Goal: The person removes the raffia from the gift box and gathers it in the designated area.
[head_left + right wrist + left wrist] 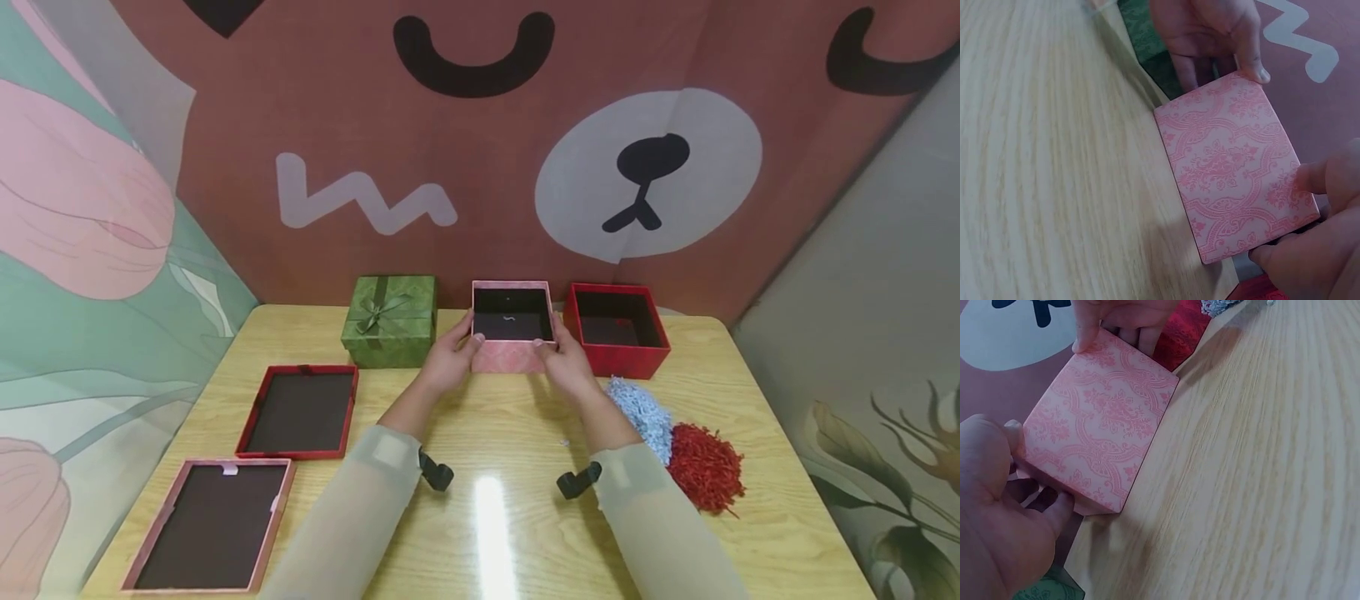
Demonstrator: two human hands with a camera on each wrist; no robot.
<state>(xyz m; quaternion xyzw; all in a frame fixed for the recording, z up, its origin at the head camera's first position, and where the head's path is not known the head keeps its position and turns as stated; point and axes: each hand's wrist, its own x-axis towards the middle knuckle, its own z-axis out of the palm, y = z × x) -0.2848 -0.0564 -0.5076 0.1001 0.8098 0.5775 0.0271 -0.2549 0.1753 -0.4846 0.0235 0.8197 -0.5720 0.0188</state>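
Note:
Between my two hands is a pink patterned gift box (512,357) without a lid, its dark inside facing up in the head view. My left hand (448,360) grips its left side, thumb at the front edge and fingers along the side. On the opposite side my right hand (568,363) holds it the same way. Both wrist views show the patterned front face of the pink box (1097,419) (1229,162) with a thumb at either end. Whether its base touches the table cannot be told.
A green lidded box with a bow (390,321) stands left of the pink box, an open red box (628,360) right. Blue shredded paper (642,415) and red shredded paper (705,467) lie at right. A red lid (300,412) and a pink lid (210,525) lie inside-up at left.

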